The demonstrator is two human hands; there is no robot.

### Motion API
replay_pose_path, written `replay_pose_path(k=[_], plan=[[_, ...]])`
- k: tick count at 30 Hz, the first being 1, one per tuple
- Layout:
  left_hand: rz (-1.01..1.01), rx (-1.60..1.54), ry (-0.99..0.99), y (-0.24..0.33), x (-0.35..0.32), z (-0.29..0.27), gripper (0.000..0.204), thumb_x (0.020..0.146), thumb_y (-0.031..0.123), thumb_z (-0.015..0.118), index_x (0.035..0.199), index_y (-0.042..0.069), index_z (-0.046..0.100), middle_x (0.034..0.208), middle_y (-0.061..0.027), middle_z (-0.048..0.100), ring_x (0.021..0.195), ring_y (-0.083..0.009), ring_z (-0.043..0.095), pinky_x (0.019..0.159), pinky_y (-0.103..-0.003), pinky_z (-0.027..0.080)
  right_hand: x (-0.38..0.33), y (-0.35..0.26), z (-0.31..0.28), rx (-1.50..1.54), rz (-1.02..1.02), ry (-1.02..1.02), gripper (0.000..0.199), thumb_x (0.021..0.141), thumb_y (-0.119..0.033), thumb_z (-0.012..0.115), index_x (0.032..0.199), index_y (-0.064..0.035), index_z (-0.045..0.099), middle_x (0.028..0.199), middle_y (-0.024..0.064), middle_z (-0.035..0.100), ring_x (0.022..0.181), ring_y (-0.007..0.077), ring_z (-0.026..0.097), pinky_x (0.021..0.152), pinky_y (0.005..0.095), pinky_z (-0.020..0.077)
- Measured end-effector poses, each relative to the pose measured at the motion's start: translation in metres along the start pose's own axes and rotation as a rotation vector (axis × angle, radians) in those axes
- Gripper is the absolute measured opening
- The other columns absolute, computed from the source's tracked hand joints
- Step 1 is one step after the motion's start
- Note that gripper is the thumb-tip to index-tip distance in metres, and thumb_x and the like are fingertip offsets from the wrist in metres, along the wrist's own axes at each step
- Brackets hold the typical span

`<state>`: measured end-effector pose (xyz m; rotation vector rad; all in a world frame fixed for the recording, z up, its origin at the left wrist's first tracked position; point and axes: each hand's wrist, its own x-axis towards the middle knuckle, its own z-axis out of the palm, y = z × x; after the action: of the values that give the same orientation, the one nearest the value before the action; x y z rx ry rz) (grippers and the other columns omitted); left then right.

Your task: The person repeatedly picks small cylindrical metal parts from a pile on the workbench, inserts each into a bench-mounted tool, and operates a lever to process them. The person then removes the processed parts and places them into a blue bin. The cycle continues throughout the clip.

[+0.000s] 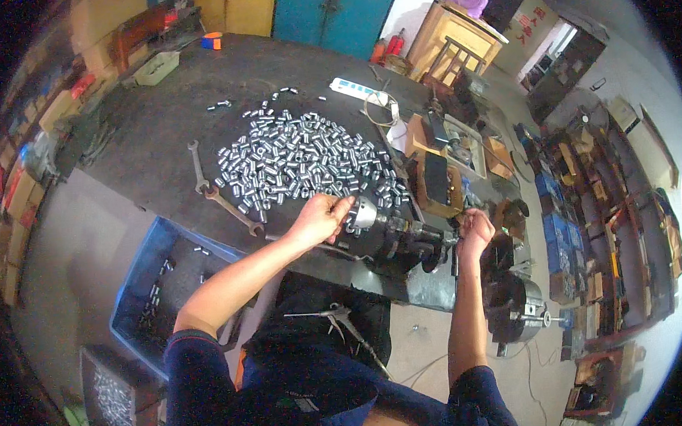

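My left hand is closed, thumb and fingers pinched at the front of a silver chuck; whatever sits between the fingertips is hidden. The chuck is on the left end of a dark bench machine at the table's near edge. At the machine's right end my right hand is curled into a grip around the top of a dark lever. Just beyond my left hand, a broad heap of short shiny metal sleeves covers the tabletop.
Two wrenches lie left of the heap. A blue bin with some sleeves stands below the table's left edge. Open boxes and a white power strip are on the right. A silver pistol-shaped tool lies near my lap.
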<state>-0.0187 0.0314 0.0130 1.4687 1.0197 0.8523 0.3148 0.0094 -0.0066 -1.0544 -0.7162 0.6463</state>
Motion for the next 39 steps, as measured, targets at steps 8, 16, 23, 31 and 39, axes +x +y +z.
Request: replay_pose_path(k=[8,16,23,31,39], plan=[[-0.005,0.029,0.044,-0.004,0.002,0.001,0.042,0.086,0.030,0.046,0.055,0.002,0.047,0.042,-0.0012,0.042,0.033,-0.0091,0.041,0.033,-0.026,0.031,-0.043,-0.040,0.002,0.038,-0.084,-0.027,0.014,0.079,-0.011,0.048,0.077,0.0002,0.055,0.054,-0.0043,0.039,0.044,0.0030,0.034,0.037,0.0160,0.0238],[0.009,-0.204,-0.067,-0.017,0.000,-0.008,0.035,0.087,0.028,0.046,0.064,0.001,0.052,0.050,-0.0022,0.050,0.040,-0.0101,0.048,0.040,-0.023,0.038,-0.113,-0.003,-0.054,0.052,0.019,0.016,0.014,0.074,-0.004,0.046,0.078,0.0030,0.057,0.059,0.0028,0.046,0.049,0.0094,0.041,0.044,0.0202,0.0346],[-0.004,-0.531,-0.172,-0.039,-0.069,-0.035,0.018,0.076,0.005,0.058,0.089,-0.001,0.047,0.079,-0.0106,0.058,0.074,-0.0194,0.059,0.070,-0.030,0.046,-0.190,0.013,-0.050,-0.761,-0.197,-0.359,0.023,0.054,-0.003,0.049,0.075,0.0019,0.057,0.071,0.0111,0.055,0.067,0.0209,0.053,0.062,0.0271,0.0412],[-0.229,-0.690,-0.166,-0.067,-0.137,-0.026,0.030,0.077,0.007,0.054,0.106,-0.001,0.047,0.086,-0.0176,0.058,0.078,-0.0285,0.059,0.072,-0.037,0.048,-0.276,0.148,-0.026,-1.074,0.414,-0.726,0.016,0.058,-0.017,0.065,0.069,-0.0072,0.060,0.069,0.0134,0.060,0.064,0.0298,0.057,0.060,0.0377,0.0465],[-0.213,-0.710,-0.146,-0.088,-0.156,-0.028,0.028,0.080,0.008,0.053,0.105,-0.002,0.048,0.087,-0.0184,0.057,0.080,-0.0278,0.059,0.075,-0.037,0.047,-0.244,-0.007,-0.026,-0.599,0.716,-0.764,0.023,0.065,-0.005,0.055,0.088,-0.0019,0.059,0.073,0.0055,0.059,0.058,0.0122,0.052,0.051,0.0244,0.0422]])
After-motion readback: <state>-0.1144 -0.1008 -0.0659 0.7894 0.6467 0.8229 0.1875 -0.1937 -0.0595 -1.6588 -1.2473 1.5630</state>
